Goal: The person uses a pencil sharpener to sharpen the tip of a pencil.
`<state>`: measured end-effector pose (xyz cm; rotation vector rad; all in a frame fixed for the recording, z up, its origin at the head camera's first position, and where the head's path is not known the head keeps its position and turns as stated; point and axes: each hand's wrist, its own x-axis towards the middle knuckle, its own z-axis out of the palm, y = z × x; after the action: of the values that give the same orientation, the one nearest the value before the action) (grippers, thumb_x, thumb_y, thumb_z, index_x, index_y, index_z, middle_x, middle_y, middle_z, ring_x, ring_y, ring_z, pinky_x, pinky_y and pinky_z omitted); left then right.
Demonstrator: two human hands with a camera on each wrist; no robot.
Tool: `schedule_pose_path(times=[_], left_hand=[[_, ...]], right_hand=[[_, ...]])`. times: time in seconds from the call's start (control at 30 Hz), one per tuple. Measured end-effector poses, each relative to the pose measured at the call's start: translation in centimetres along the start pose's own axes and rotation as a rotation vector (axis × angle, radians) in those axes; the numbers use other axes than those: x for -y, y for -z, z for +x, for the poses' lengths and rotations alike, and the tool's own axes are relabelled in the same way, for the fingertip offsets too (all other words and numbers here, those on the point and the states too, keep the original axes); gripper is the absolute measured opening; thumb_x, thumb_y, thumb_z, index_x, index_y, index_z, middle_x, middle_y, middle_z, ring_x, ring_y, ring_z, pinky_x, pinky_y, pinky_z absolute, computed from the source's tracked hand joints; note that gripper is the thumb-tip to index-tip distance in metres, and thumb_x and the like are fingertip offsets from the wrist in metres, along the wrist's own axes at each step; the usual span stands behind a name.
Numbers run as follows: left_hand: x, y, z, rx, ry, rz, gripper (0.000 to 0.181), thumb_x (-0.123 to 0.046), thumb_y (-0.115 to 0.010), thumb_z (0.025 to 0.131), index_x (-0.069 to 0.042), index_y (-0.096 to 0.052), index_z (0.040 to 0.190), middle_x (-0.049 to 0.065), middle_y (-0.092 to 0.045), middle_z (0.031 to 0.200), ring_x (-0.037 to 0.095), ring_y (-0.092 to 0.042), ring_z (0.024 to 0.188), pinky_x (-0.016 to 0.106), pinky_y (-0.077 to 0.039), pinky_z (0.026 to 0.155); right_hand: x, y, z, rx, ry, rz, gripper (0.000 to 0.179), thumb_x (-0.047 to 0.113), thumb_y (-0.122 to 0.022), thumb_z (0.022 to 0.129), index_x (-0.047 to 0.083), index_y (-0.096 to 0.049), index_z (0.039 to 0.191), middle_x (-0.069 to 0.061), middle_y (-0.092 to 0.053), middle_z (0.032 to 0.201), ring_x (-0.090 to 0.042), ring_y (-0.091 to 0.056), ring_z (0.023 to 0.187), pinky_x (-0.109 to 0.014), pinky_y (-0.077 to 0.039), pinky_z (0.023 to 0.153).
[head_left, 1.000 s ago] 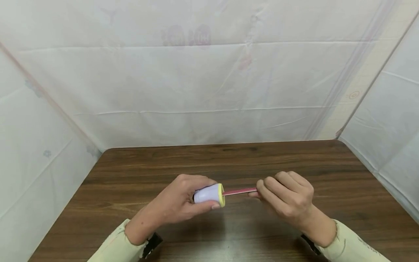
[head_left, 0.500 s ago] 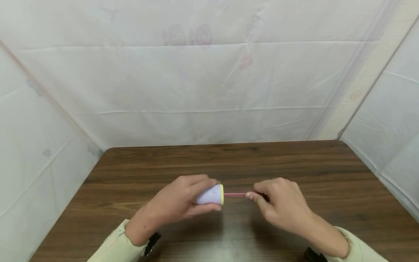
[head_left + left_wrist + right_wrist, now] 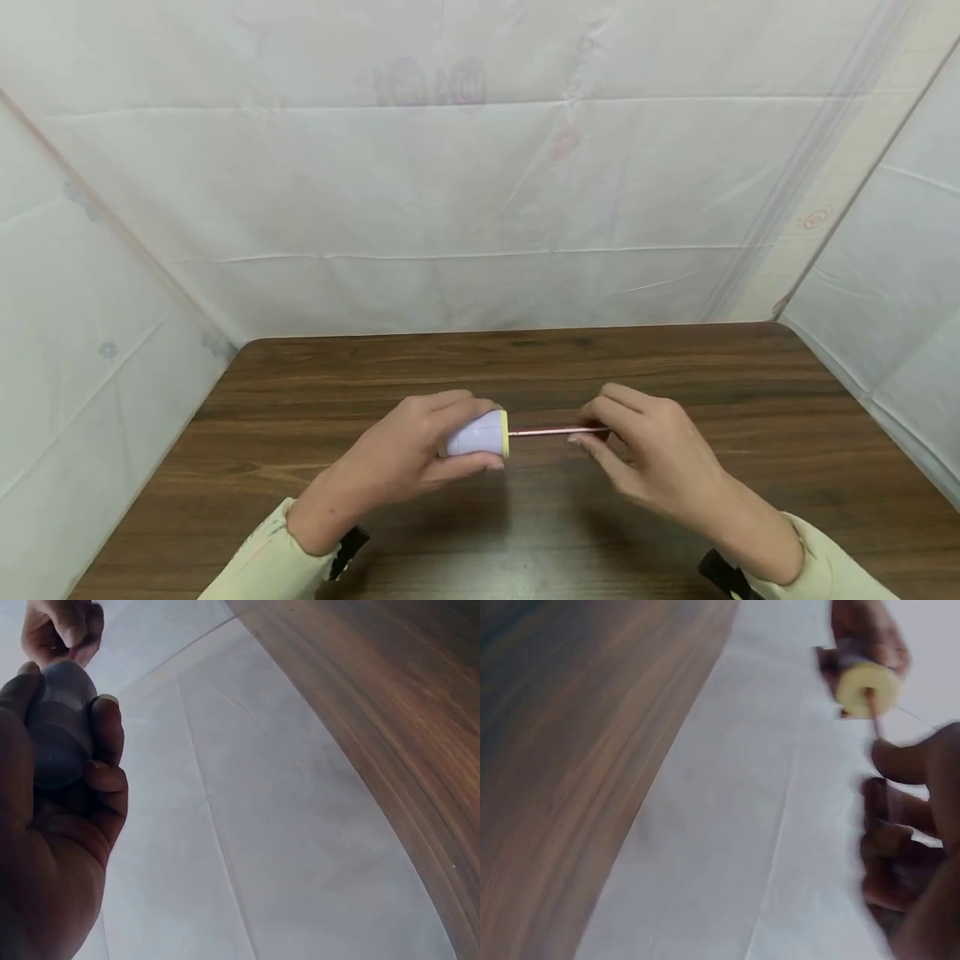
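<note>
A lilac pencil sharpener [image 3: 476, 435] with a yellow end face [image 3: 866, 688] lies sideways in my left hand [image 3: 408, 446], fingers over its far side and thumb along the near side. A thin pinkish-red pencil [image 3: 540, 432] runs from the hole in that yellow face toward the right. My right hand [image 3: 652, 446] pinches the pencil near its outer end, thumb and fingertips around it. In the left wrist view the sharpener's rounded body [image 3: 60, 727] sits between thumb and fingers. The pencil's tip is hidden inside the sharpener.
Beneath both hands is a dark wood-grain table [image 3: 360, 367]. A pale printed sheet [image 3: 465, 208] hangs behind its back edge, with more sheeting at both sides. Black straps [image 3: 348, 552] circle the wrists below light sleeves [image 3: 258, 558].
My right hand has rolled from knuckles-up to thumb and fingers at the pencil's end, turning about the pencil. The left hand keeps its grip on the sharpener, which has risen slightly.
</note>
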<state>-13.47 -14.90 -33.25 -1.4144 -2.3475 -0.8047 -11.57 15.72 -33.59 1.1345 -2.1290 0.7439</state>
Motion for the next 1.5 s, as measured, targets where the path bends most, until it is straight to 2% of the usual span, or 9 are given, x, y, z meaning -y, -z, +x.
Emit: schedule_pose_path(times=[0.13, 0.23, 0.43, 0.77, 1.03, 1.13, 1.23, 1.33, 1.5], left_hand=[[-0.2, 0.4, 0.1, -0.016, 0.056, -0.098, 0.036, -0.037, -0.076, 0.100, -0.013, -0.070, 0.127, -0.010, -0.067, 0.098, 0.001, -0.057, 0.074, 0.012, -0.048, 0.059], [-0.2, 0.3, 0.2, -0.010, 0.039, -0.175, 0.031, -0.031, -0.078, 0.100, -0.014, -0.071, 0.124, -0.010, -0.067, 0.095, 0.000, -0.057, 0.074, 0.012, -0.048, 0.059], [-0.1, -0.4, 0.2, 0.010, 0.000, -0.189, 0.027, -0.031, -0.075, 0.102, -0.013, -0.070, 0.121, -0.010, -0.065, 0.091, -0.002, -0.055, 0.073, 0.010, -0.046, 0.060], [-0.5, -0.3, -0.1, -0.023, -0.047, -0.037, 0.039, -0.043, -0.068, 0.104, -0.009, -0.068, 0.123, -0.008, -0.064, 0.094, -0.001, -0.055, 0.073, 0.008, -0.046, 0.062], [-0.7, -0.6, 0.5, 0.003, -0.163, 0.212, 0.047, -0.046, -0.071, 0.102, -0.006, -0.066, 0.126, -0.005, -0.064, 0.099, 0.004, -0.058, 0.080, 0.016, -0.052, 0.072], [-0.7, -1.0, 0.4, 0.021, -0.153, 0.227, 0.047, -0.045, -0.074, 0.100, -0.006, -0.066, 0.126, -0.006, -0.063, 0.098, 0.004, -0.057, 0.080, 0.017, -0.051, 0.072], [-0.5, -1.2, 0.4, 0.016, -0.123, 0.188, 0.047, -0.045, -0.074, 0.100, -0.008, -0.066, 0.127, -0.006, -0.063, 0.099, 0.002, -0.057, 0.079, 0.014, -0.051, 0.070], [-0.1, -1.1, 0.4, -0.013, -0.098, 0.129, 0.045, -0.045, -0.072, 0.101, -0.009, -0.067, 0.127, -0.007, -0.064, 0.099, 0.001, -0.057, 0.078, 0.011, -0.049, 0.067], [0.0, -0.6, 0.5, -0.071, -0.049, 0.025, 0.042, -0.044, -0.071, 0.102, -0.010, -0.068, 0.127, -0.006, -0.066, 0.098, 0.001, -0.057, 0.074, 0.009, -0.047, 0.061]], right_hand=[[-0.4, -0.5, 1.8, -0.422, 0.434, -0.279, 0.031, 0.019, -0.067, 0.107, 0.001, -0.075, 0.083, -0.003, -0.066, 0.073, -0.014, -0.050, 0.053, -0.024, -0.039, 0.046], [-0.8, -0.9, 2.6, -0.655, 0.617, -0.373, 0.030, 0.014, -0.074, 0.102, -0.001, -0.075, 0.076, -0.005, -0.065, 0.064, -0.019, -0.046, 0.050, -0.027, -0.031, 0.042], [-0.8, -1.7, 2.4, -0.706, 0.640, -0.378, 0.042, 0.019, -0.076, 0.101, 0.003, -0.066, 0.064, 0.000, -0.053, 0.057, -0.011, -0.031, 0.048, -0.020, -0.017, 0.042], [0.9, -2.1, 0.5, -0.372, 0.185, -0.280, 0.054, 0.043, -0.057, 0.110, 0.020, -0.050, 0.062, 0.012, -0.032, 0.060, 0.001, -0.020, 0.053, -0.013, -0.010, 0.046], [1.3, -0.3, -0.7, 0.294, -0.582, 0.119, 0.041, 0.049, -0.070, 0.101, 0.035, -0.060, 0.063, 0.020, -0.028, 0.056, 0.004, -0.024, 0.050, -0.019, -0.018, 0.044], [0.9, 0.2, -0.5, 0.445, -0.725, 0.252, 0.039, 0.050, -0.065, 0.104, 0.032, -0.068, 0.069, 0.016, -0.032, 0.056, -0.001, -0.028, 0.051, -0.023, -0.021, 0.046], [0.6, 0.2, -0.7, 0.437, -0.659, 0.219, 0.041, 0.051, -0.070, 0.101, 0.030, -0.061, 0.067, 0.017, -0.033, 0.057, 0.000, -0.030, 0.052, -0.022, -0.025, 0.047], [0.2, 0.0, -0.7, 0.285, -0.470, 0.136, 0.029, 0.037, -0.084, 0.093, 0.031, -0.062, 0.075, 0.020, -0.043, 0.064, 0.002, -0.038, 0.055, -0.020, -0.034, 0.049], [-1.0, -0.6, 0.5, -0.155, 0.115, -0.075, 0.022, 0.028, -0.076, 0.101, 0.011, -0.073, 0.087, 0.007, -0.061, 0.077, -0.008, -0.052, 0.058, -0.020, -0.044, 0.052]])
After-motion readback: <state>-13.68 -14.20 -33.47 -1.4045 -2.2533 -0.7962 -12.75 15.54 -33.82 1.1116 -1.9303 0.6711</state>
